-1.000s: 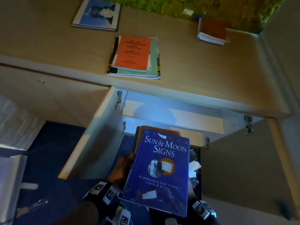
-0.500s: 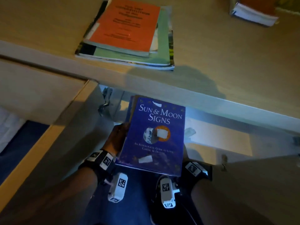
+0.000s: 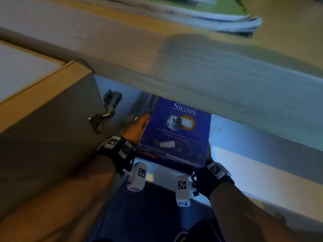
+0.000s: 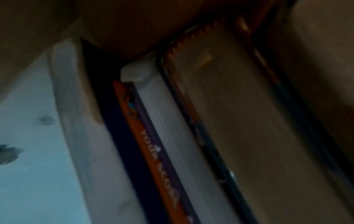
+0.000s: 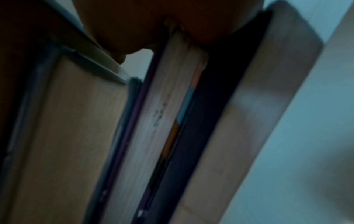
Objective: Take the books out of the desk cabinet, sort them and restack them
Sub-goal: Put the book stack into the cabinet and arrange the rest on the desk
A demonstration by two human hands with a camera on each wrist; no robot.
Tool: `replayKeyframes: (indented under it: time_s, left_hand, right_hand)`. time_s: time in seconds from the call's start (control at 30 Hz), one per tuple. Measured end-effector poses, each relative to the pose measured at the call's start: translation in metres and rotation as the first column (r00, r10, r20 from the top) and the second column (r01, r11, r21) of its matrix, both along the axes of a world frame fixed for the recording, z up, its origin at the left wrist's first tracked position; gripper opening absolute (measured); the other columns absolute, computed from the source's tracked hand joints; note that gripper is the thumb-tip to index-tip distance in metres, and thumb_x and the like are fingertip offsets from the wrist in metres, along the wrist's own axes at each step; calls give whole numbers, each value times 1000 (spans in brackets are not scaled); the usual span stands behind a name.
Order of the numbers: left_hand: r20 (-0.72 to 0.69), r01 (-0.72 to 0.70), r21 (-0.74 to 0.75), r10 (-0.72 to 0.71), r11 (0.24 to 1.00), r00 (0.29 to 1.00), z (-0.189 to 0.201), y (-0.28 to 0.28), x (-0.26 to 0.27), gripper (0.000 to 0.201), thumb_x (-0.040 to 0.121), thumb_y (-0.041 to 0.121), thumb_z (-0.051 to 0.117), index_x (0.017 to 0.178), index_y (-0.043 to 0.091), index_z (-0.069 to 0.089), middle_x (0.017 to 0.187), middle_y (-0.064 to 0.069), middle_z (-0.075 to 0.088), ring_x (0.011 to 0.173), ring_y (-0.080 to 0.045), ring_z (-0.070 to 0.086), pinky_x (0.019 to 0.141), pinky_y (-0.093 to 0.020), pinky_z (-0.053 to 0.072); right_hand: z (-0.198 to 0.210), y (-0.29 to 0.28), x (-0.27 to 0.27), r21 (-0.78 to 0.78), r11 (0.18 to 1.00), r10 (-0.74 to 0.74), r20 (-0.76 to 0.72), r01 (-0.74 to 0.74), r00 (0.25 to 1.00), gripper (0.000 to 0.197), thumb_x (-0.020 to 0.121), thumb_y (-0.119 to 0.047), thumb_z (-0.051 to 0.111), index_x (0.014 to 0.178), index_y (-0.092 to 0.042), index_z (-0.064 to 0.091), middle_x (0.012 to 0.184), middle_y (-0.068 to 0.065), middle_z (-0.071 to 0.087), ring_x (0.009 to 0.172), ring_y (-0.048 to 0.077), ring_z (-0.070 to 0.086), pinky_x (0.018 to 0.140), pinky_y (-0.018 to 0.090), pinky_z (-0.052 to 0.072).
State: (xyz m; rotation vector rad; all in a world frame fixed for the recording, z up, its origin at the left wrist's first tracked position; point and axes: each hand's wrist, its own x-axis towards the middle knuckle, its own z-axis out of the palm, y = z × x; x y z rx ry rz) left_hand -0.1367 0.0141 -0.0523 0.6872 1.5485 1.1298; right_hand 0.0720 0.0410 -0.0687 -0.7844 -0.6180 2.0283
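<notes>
A stack of several books, topped by the blue book "Sun & Moon Signs" (image 3: 176,130), lies flat at the mouth of the open desk cabinet, its far end hidden under the desk's front edge (image 3: 192,81). My left hand (image 3: 138,126) grips the stack's left side. My right hand (image 3: 208,154) holds the near right corner, mostly hidden by the books. The left wrist view shows the stack's edges with an orange spine (image 4: 153,151). In the right wrist view the page edges (image 5: 166,121) fill the picture, with my palm against them.
The open cabinet door (image 3: 52,128) stands at the left with its metal hinge (image 3: 106,112). A pale cabinet shelf (image 3: 262,172) extends to the right of the stack. Thin books (image 3: 218,16) lie piled on the desk top above. Dark blue carpet (image 3: 148,215) lies below.
Both hands have carried the stack forward under the desk edge, which now hides the top of the blue cover. The view has dropped lower and closer.
</notes>
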Motion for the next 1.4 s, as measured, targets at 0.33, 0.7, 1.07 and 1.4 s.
replayKeyframes:
  time_s: [0.33,0.7,1.07,1.4]
  left_hand:
    - [-6,-189,606,242,773,970,-49,-69,31,49,97,53,51,129,19,63,124,5,70,118,-17,65,102,-36,50]
    - [-348,-200,602,479,773,806,-62,-29,23,49,94,69,21,107,37,57,105,14,63,101,-15,59,94,-46,49]
    - [-414,-134,595,445,792,794,-59,-29,8,65,81,86,22,106,35,53,111,4,63,103,-19,59,92,-46,49]
    - [-377,-121,579,396,807,837,-66,-35,8,57,86,82,28,114,37,48,113,6,62,102,-18,63,89,-50,53]
  right_hand:
    - [-18,-2,14,155,964,-228,62,216,972,61,91,-69,45,113,-23,79,112,5,79,100,24,77,82,44,64]
    - [-15,11,-10,294,944,-254,362,149,897,60,100,-66,37,97,-20,76,84,-1,80,71,11,77,89,50,62]
    - [-26,0,-16,220,970,-182,385,102,905,77,88,-81,41,123,-19,72,111,14,78,99,38,76,91,62,58]
    - [-31,4,6,451,890,-127,384,-65,915,59,104,-57,42,144,-14,48,141,11,63,130,30,61,111,52,47]
